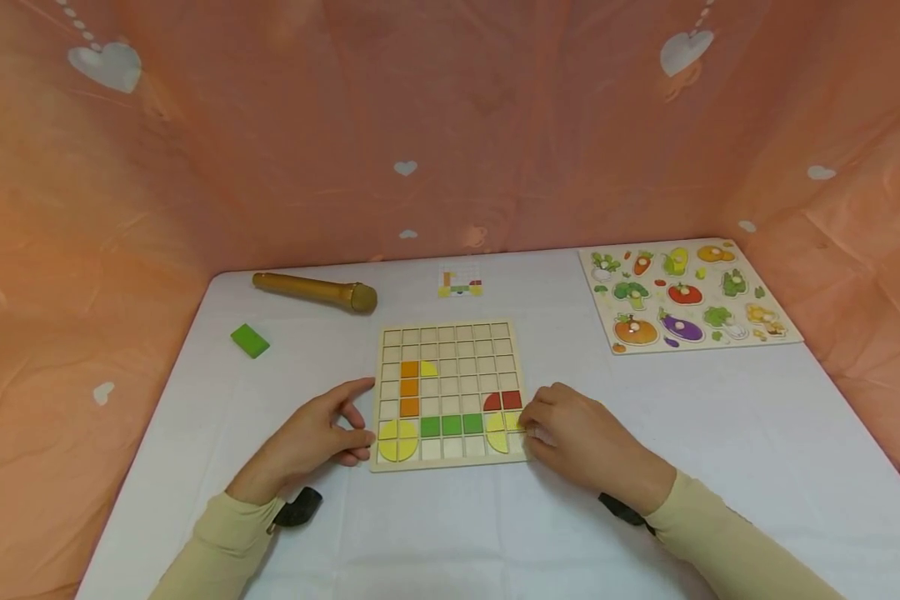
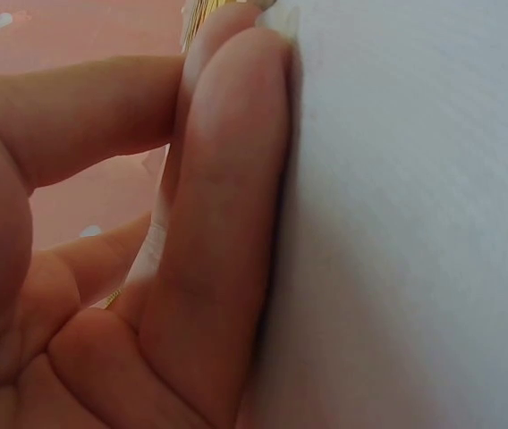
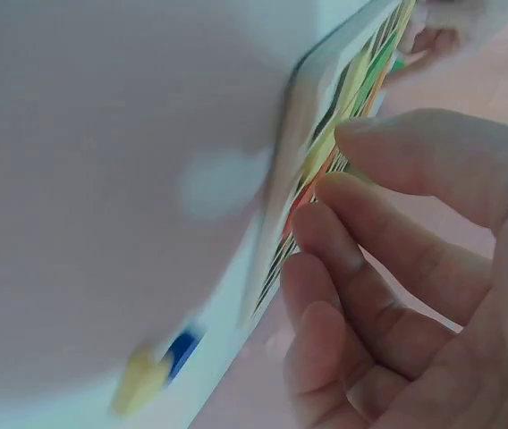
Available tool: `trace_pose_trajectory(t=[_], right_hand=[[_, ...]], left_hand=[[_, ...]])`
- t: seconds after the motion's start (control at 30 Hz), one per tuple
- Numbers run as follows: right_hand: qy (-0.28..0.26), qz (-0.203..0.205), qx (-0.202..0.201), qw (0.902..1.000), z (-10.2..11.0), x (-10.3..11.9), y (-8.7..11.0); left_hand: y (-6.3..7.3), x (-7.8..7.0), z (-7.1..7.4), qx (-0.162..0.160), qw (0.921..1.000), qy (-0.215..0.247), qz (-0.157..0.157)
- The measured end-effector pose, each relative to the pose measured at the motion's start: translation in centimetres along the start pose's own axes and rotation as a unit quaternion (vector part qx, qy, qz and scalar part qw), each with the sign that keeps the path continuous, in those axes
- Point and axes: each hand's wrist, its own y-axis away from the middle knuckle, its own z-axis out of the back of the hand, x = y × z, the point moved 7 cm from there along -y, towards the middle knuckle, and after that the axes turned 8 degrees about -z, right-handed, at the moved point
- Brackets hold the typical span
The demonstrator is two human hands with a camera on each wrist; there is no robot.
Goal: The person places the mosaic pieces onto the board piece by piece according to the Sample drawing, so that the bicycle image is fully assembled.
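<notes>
A square wooden grid board lies flat on the white table between both hands. Its cells hold orange squares, green squares, a red square, a red quarter-circle and several yellow quarter-circles. At the board's left edge is my left hand, fingers loosely bent and thumb tip touching the rim. Over the right edge, my right hand pinches a yellow piece between thumb and index finger, beside the yellow quarter-circles under the red ones. The fingertips partly hide that piece.
Behind the board lies a small pattern card. A gold microphone is at the back left, with a green block in front of it. A vegetable puzzle board lies at the back right. Orange cloth surrounds the table.
</notes>
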Motion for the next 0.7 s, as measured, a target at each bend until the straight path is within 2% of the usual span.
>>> trace_pose_trajectory(t=[0.13, 0.37, 0.53, 0.7], right_hand=[[0.013, -0.054, -0.001, 0.9985, 0.9, -2.7, 0.8], [0.005, -0.14, -0.006, 0.9901, 2.2, -6.5, 2.3], [0.006, -0.171, -0.009, 0.9852, 2.5, -7.8, 3.3], [-0.006, -0.175, -0.003, 0.9846, 2.3, -7.9, 3.4]], left_hand=[[0.0, 0.0, 0.1, 0.0, 1.0, -0.001, 0.0], [0.0, 0.1, 0.0, 0.001, 1.0, 0.002, 0.0], [0.0, 0.0, -0.1, 0.0, 1.0, 0.004, 0.001], [0.0, 0.0, -0.1, -0.001, 1.0, 0.006, 0.003]])
